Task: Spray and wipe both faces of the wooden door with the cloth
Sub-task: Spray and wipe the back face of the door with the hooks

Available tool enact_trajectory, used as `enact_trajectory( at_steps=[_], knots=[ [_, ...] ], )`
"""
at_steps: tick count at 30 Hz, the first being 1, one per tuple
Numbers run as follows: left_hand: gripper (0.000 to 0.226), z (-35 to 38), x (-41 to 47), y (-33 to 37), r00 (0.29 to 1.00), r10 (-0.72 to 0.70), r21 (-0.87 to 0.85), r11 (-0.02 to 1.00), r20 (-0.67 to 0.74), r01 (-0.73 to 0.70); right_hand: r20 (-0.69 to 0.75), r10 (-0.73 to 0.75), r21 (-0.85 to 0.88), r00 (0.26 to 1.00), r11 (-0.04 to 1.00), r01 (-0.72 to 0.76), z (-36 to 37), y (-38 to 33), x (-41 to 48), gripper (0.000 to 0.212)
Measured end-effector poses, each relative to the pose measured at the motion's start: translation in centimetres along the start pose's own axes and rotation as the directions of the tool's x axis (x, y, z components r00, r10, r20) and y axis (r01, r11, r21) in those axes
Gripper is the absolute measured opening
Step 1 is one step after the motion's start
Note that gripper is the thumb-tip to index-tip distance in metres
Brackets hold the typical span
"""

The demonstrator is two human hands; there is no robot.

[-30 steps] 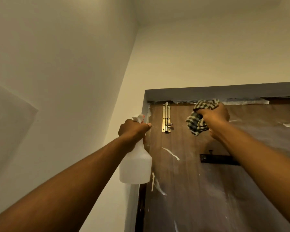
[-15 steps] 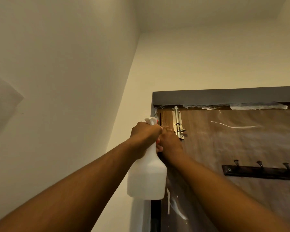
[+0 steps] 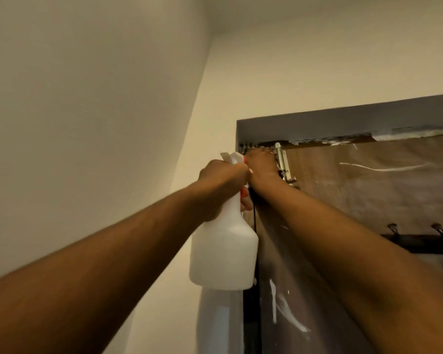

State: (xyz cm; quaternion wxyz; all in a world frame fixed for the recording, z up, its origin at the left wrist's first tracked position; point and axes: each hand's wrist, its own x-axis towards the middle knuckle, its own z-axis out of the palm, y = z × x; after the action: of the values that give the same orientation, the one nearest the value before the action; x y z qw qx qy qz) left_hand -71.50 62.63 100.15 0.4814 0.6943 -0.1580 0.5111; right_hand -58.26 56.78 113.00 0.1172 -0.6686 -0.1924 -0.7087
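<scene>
Wiping seems the step in hand: at centre frame, the spray bottle (image 3: 223, 246) is gripped by the left hand (image 3: 223, 180); the right hand (image 3: 261, 167) is pressed to the wooden door (image 3: 368, 195) at its top-left corner, finger state untellable, cloth hidden. A rightward sweep is probably needed next.

The left hand (image 3: 223, 175) grips the neck of a white spray bottle (image 3: 223, 254), raised beside the door frame (image 3: 343, 118). Touching it, the right hand (image 3: 261, 167) holds the cloth (image 3: 262, 149) (only a checked fringe shows past the knuckles) against the wooden door (image 3: 368, 200) at its top corner, beside a metal bolt (image 3: 284, 166). White streaks mark the door, and a dark hook rail (image 3: 420, 242) is fixed lower down.
</scene>
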Motion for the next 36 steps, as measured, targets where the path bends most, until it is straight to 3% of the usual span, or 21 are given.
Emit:
enact_trajectory(
  at_steps=[8,13,18,21,26,32,36],
  knots=[
    [0.025,2.0,-1.6,-3.8,0.999,-0.04,0.001,0.999,0.031,0.04,0.148,0.013,0.288,0.989,0.956,-0.055,3.8,0.3,-8.4,0.038],
    [0.015,3.5,-3.5,-4.7,0.995,-0.049,-0.009,0.999,0.084,0.05,0.216,-0.07,0.295,0.974,0.955,0.003,3.1,2.7,-14.9,0.038],
    [0.021,6.5,-5.0,-5.4,0.986,-0.058,-0.044,0.997,0.159,0.066,0.273,-0.184,0.102,0.944,0.982,0.162,-1.0,6.6,-19.5,0.054],
    [0.03,8.0,-5.7,-5.3,0.974,-0.053,-0.06,0.996,0.22,0.068,0.235,-0.255,-0.052,0.938,0.96,0.274,-2.9,9.9,-20.8,0.052],
    [0.038,9.8,-6.5,-5.2,0.971,-0.033,-0.053,0.997,0.237,0.047,0.206,-0.131,-0.209,0.97,0.962,0.175,-3.7,13.8,-18.7,0.055],
    [0.044,12.4,-5.5,-6.1,0.991,-0.056,-0.066,0.996,0.119,0.064,0.203,-0.115,-0.314,0.972,0.933,0.176,-4.0,15.5,-13.3,0.052],
    [0.025,13.4,-5.0,-6.2,0.992,-0.052,-0.137,0.988,0.118,0.068,0.223,-0.159,-0.389,0.962,0.89,0.237,-3.6,16.7,-9.5,0.054]
  ],
)
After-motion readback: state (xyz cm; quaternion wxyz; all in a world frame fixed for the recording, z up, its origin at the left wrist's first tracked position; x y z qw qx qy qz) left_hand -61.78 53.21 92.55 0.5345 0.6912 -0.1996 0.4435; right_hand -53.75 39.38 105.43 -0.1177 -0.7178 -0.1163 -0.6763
